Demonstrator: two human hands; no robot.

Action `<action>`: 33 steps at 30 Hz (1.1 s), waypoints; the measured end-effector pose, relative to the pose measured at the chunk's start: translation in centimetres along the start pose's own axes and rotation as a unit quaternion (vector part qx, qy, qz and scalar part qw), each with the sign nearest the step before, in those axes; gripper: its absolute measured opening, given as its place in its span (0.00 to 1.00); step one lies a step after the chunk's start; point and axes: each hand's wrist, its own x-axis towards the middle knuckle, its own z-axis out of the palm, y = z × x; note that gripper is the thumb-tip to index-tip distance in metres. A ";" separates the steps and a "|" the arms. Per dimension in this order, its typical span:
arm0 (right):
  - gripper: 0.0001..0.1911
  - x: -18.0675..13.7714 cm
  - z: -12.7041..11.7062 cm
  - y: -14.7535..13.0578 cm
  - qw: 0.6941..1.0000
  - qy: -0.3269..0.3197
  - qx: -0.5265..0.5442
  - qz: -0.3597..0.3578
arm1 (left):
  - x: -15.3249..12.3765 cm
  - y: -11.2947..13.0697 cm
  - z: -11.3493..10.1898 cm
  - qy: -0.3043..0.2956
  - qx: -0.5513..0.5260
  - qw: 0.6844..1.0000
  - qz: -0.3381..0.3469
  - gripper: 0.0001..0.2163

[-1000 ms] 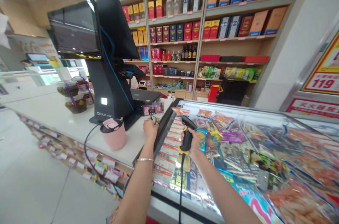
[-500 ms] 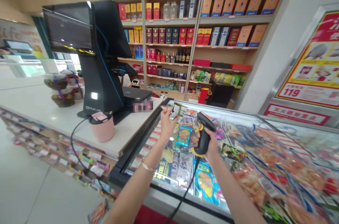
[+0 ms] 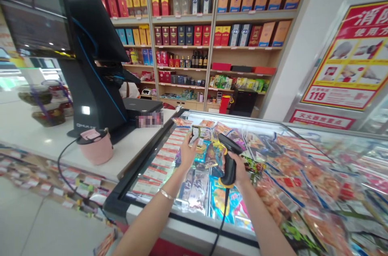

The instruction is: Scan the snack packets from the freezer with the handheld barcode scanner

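My right hand (image 3: 238, 169) is wrapped around the grip of a black and yellow barcode scanner (image 3: 229, 163), its cord running down toward me. The scanner's head points up and left, over the snack packets. To its left, my left hand (image 3: 188, 153), with a bracelet on the wrist, has its fingers closed on a small green and white snack packet (image 3: 197, 131). Beneath both hands is a glass-topped display case (image 3: 145, 185) with several colourful packets on it. A blue snack packet (image 3: 202, 152) lies just right of my left hand. An orange-toned packet (image 3: 182, 122) rests at the far left corner.
Bagged snacks (image 3: 291, 191) are heaped across the right side. On the left, a white counter (image 3: 124, 157) carries a black checkout terminal (image 3: 91, 86), a pink container (image 3: 95, 147) and stacked jars (image 3: 48, 106). Shelves (image 3: 184, 19) of boxes and bottles stand behind.
My view has turned slightly right. My left hand has moved from the far left corner toward me and closed on the small packet. The scanner stays in my right hand.
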 end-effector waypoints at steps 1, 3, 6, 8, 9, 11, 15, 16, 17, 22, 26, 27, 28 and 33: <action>0.17 -0.1 0.1 0.1 1.000 -0.001 -0.012 0.001 | 0.1 -0.1 -0.2 0.004 -0.001 1.000 -0.002 0.19; 0.18 -0.4 0.2 0.3 0.999 -0.005 -0.031 0.008 | 0.3 -0.2 -0.3 0.008 -0.009 1.000 0.001 0.19; 0.19 -0.6 0.3 0.5 0.999 -0.005 -0.045 0.016 | 0.3 -0.4 -0.2 0.006 -0.012 1.000 0.005 0.19; 0.20 -0.6 0.3 0.6 0.999 -0.002 -0.046 0.018 | 0.3 -0.7 0.0 0.001 -0.010 1.000 0.010 0.19; 0.20 -0.5 0.3 0.6 0.999 -0.002 -0.046 0.021 | 0.3 -0.8 0.0 0.000 -0.011 1.000 0.014 0.19; 0.20 -0.5 0.2 0.6 0.999 -0.005 -0.046 0.024 | 0.3 -1.1 0.2 0.000 -0.015 1.000 0.022 0.19; 0.19 -0.4 -0.1 0.8 0.999 -0.009 -0.045 0.019 | 0.3 -1.3 0.3 0.001 -0.018 0.999 0.028 0.19; 0.19 -0.4 -0.1 0.8 0.999 -0.008 -0.045 0.018 | 0.3 -1.3 0.3 0.001 -0.017 0.999 0.029 0.19; 0.19 -0.4 -0.1 0.8 0.999 -0.008 -0.045 0.019 | 0.3 -1.3 0.3 0.000 -0.016 0.999 0.029 0.19; 0.18 -0.5 0.1 0.5 0.999 -0.009 -0.044 0.024 | 0.4 -1.2 0.2 -0.002 -0.015 1.000 0.027 0.18; 0.19 -0.6 0.1 0.6 0.999 -0.011 -0.041 0.030 | 0.4 -1.4 0.3 -0.003 -0.016 1.000 0.026 0.19; 0.19 -0.5 0.0 0.6 0.999 -0.011 -0.040 0.030 | 0.4 -1.4 0.3 -0.004 -0.018 0.999 0.026 0.19; 0.19 -0.5 0.0 0.7 0.999 -0.010 -0.040 0.028 | 0.4 -1.4 0.3 -0.006 -0.020 0.999 0.026 0.19; 0.18 -0.2 0.5 0.1 1.000 -0.011 -0.026 0.012 | 0.4 -1.0 0.2 -0.020 -0.013 1.000 0.012 0.19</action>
